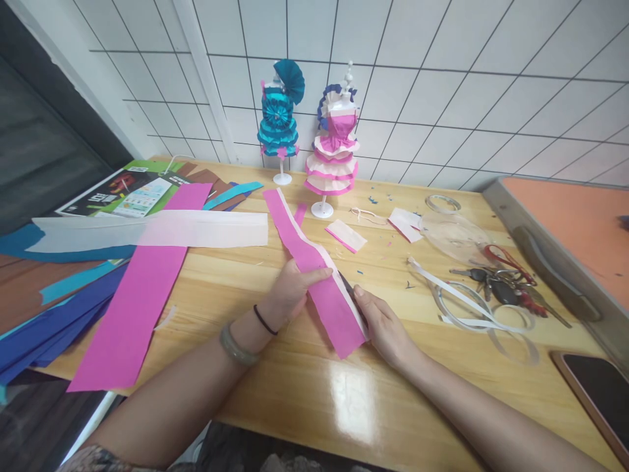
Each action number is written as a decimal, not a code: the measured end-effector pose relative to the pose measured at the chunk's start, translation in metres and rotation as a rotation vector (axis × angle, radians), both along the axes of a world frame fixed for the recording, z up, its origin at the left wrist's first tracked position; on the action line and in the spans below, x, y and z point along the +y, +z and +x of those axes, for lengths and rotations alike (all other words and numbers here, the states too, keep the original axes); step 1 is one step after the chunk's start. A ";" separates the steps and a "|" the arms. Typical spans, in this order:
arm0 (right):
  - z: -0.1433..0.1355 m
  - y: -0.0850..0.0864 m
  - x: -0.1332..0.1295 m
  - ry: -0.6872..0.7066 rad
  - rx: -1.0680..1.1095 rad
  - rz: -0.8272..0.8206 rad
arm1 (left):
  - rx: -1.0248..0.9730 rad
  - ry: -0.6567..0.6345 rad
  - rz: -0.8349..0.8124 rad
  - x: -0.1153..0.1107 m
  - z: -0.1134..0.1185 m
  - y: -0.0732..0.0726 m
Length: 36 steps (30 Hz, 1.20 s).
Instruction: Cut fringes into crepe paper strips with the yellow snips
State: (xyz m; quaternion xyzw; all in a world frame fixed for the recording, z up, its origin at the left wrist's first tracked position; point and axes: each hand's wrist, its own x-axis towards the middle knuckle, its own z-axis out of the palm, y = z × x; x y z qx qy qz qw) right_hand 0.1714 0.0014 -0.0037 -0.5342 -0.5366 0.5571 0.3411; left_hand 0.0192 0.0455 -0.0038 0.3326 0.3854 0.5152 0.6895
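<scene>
Head cam view: the pink strip (pixel 328 311) is right in front of me over the wood table (pixel 275 393), pinched in my left hand (pixel 293 288), thumb on top. My right hand (pixel 386 324) grips a dark tool (pixel 348 286), mostly hidden, along the white edge (pixel 320 252). Looks like crepe paper, so probably feather-light, floppy, easily torn; I'd pinch gently near that edge.

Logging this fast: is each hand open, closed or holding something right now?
Left hand: closed, holding the pink strip.
Right hand: closed on a dark tool, mostly hidden.
</scene>
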 end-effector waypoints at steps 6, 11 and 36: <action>0.002 -0.003 0.001 -0.017 0.008 -0.019 | 0.008 -0.019 -0.004 0.000 0.000 -0.001; 0.002 -0.003 0.001 -0.023 0.020 -0.021 | 0.001 0.001 0.004 0.000 0.000 0.000; 0.002 0.001 0.000 0.008 -0.034 -0.002 | -0.008 0.042 0.014 0.005 -0.004 -0.002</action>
